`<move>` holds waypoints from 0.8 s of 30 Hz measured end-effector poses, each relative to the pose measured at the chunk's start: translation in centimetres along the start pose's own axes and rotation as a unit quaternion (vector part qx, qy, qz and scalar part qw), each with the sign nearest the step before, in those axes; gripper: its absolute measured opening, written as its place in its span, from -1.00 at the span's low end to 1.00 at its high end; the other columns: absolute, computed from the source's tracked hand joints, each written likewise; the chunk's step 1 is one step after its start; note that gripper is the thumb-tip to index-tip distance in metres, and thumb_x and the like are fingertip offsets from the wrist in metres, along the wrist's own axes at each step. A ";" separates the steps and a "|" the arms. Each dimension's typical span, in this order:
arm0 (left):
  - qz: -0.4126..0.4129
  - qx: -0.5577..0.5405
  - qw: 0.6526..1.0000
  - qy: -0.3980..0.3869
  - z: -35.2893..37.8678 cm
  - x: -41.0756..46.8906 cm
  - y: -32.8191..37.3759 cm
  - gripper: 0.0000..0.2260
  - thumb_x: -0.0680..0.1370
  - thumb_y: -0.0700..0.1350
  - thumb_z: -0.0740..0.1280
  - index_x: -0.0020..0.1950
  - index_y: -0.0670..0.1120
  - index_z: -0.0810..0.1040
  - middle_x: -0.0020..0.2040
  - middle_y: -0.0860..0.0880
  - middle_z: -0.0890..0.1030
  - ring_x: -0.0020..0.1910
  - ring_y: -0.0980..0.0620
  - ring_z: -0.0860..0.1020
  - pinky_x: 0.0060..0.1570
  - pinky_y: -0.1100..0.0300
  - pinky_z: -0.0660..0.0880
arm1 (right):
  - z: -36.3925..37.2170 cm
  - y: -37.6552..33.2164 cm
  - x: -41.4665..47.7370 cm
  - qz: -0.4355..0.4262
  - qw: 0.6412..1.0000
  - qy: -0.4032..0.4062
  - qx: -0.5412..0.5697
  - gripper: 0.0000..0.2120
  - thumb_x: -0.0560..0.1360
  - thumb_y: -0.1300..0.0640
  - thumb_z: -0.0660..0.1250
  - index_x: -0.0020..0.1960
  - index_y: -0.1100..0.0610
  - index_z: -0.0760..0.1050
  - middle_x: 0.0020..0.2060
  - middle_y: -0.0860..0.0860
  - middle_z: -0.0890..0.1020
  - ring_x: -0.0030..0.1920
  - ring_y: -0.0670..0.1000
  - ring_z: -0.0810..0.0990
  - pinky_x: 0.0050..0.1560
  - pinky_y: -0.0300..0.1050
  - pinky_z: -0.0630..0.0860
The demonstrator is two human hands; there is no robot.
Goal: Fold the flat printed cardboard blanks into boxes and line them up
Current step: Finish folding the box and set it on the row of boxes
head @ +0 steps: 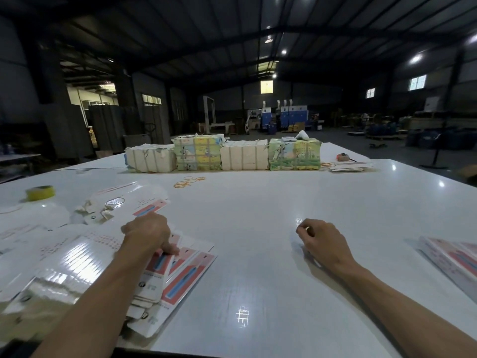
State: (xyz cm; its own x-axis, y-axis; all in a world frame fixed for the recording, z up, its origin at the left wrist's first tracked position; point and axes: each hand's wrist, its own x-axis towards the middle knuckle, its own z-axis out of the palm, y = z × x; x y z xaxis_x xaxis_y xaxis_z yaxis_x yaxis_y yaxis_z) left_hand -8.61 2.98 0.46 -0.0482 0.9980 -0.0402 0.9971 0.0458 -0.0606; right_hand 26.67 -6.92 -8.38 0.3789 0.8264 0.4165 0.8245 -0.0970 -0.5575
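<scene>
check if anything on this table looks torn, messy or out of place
Yes. The wrapping on the leftmost white bundle in the far row is torn and ragged, crumpled paper scraps lie at the left, and the printed blanks nearby are splayed unevenly, not stacked square.

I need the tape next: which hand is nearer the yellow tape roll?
Left. The left hand touches the blanks below-right of the tape roll; the right hand lies farther right.
</scene>
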 end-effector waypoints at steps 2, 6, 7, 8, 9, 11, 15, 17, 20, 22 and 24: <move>-0.012 0.006 1.000 -0.011 0.0 0.4 -0.3 -0.33 0.37 0.39 0.53 0.21 -0.06 0.49 0.09 -0.02 0.64 0.14 -0.01 0.61 0.29 0.04 0.52 | 0.0 0.1 0.1 0.001 1.000 -0.001 0.002 -0.82 0.62 0.06 0.28 -0.09 -0.03 0.63 -0.31 -0.21 0.63 -0.21 -0.12 0.59 -0.24 -0.16 0.40; -0.017 -0.041 0.998 -0.050 0.1 1.6 -1.5 -0.34 0.31 0.40 0.57 0.14 -0.05 0.53 -0.01 0.00 0.69 0.01 0.03 0.66 0.25 0.03 0.58 | 0.0 0.1 0.1 0.004 1.000 -0.002 0.004 -0.81 0.61 0.06 0.29 -0.15 -0.05 0.60 -0.36 -0.21 0.60 -0.28 -0.15 0.56 -0.29 -0.16 0.36; -0.010 -0.053 0.997 -0.055 0.1 1.9 -1.7 -0.35 0.32 0.38 0.58 0.15 -0.05 0.54 -0.01 -0.01 0.69 -0.01 0.02 0.67 0.24 0.03 0.59 | 0.0 0.1 0.1 0.003 1.000 -0.001 0.004 -0.81 0.61 0.07 0.29 -0.16 -0.05 0.59 -0.37 -0.22 0.58 -0.29 -0.15 0.55 -0.30 -0.16 0.35; 0.004 -0.070 0.996 -0.054 0.1 2.2 -1.8 -0.37 0.35 0.33 0.60 0.18 -0.06 0.55 0.00 -0.02 0.70 -0.02 0.02 0.68 0.20 0.03 0.61 | 0.1 0.1 0.2 0.001 1.000 -0.001 0.003 -0.80 0.60 0.07 0.29 -0.18 -0.06 0.57 -0.38 -0.22 0.58 -0.30 -0.15 0.54 -0.31 -0.16 0.35; 0.021 -0.093 0.994 -0.048 -0.1 2.4 -1.5 -0.42 0.39 0.27 0.60 0.19 -0.07 0.55 -0.01 -0.03 0.70 -0.05 0.01 0.70 0.12 0.05 0.64 | 0.1 0.1 0.2 0.000 1.000 -0.001 0.002 -0.80 0.60 0.07 0.29 -0.19 -0.07 0.56 -0.39 -0.22 0.57 -0.31 -0.15 0.54 -0.31 -0.16 0.35; 0.062 -0.140 0.987 -0.039 -0.5 2.8 -0.6 -0.55 0.46 0.13 0.59 0.19 -0.09 0.55 -0.06 -0.05 0.70 -0.14 0.02 0.72 -0.11 0.13 0.66 | 0.2 0.2 0.4 -0.002 1.000 -0.003 -0.001 -0.80 0.60 0.07 0.29 -0.19 -0.06 0.57 -0.41 -0.24 0.57 -0.31 -0.15 0.54 -0.31 -0.16 0.36; 0.158 -0.348 0.916 -0.119 -1.3 2.7 3.1 -0.67 0.58 -0.07 0.48 0.28 -0.15 0.52 -0.01 -0.12 0.74 -0.13 -0.09 0.76 -0.21 0.05 0.69 | 0.2 0.3 0.4 -0.016 1.000 0.007 0.016 -0.81 0.61 0.07 0.30 -0.16 -0.08 0.59 -0.36 -0.36 0.58 -0.31 -0.14 0.56 -0.28 -0.14 0.40; 0.224 -0.500 0.807 -0.223 -1.3 1.8 5.8 -0.67 0.62 -0.17 0.43 0.34 -0.22 0.49 0.06 -0.17 0.76 0.00 -0.20 0.75 -0.09 -0.04 0.72 | 0.1 0.2 0.3 -0.046 0.997 0.038 0.048 -0.82 0.63 0.11 0.32 -0.10 -0.08 0.62 -0.39 -0.25 0.60 -0.32 -0.10 0.58 -0.24 -0.08 0.49; 0.300 -0.558 0.707 -0.315 -0.3 0.2 10.4 -0.65 0.64 -0.10 0.41 0.37 -0.19 0.47 0.17 -0.19 0.73 0.11 -0.21 0.73 -0.05 0.02 0.70 | -0.2 -0.2 0.3 -0.103 0.982 0.107 0.116 -0.86 0.65 0.21 0.34 0.10 0.02 0.64 -0.37 -0.13 0.61 -0.32 -0.05 0.60 -0.23 -0.16 0.55; 0.309 -0.578 0.670 -0.348 0.9 -0.7 13.5 -0.60 0.65 0.03 0.39 0.39 -0.16 0.46 0.19 -0.17 0.72 0.09 -0.18 0.74 -0.06 0.04 0.69 | -0.5 -0.5 0.3 -0.132 0.970 0.141 0.149 -0.80 0.66 0.23 0.34 0.25 0.07 0.59 -0.23 -0.13 0.62 -0.20 -0.10 0.61 -0.20 -0.34 0.52; 0.312 -0.601 0.636 -0.370 2.3 -1.5 15.9 -0.49 0.63 0.21 0.34 0.41 -0.13 0.48 0.19 -0.16 0.72 0.08 -0.18 0.74 -0.06 0.04 0.68 | -0.7 -0.6 0.5 -0.144 0.965 0.160 0.147 -0.71 0.66 0.20 0.34 0.37 0.08 0.52 -0.07 -0.09 0.59 -0.08 -0.11 0.60 -0.12 -0.32 0.57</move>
State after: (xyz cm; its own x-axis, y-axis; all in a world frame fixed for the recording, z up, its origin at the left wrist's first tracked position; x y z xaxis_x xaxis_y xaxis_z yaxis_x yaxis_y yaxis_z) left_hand 7.19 2.16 -2.74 0.8079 0.5645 -0.1689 0.1399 0.0947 0.9856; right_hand 26.59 -6.85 -7.36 0.3008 0.5765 0.7597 0.7778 0.3126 -0.5452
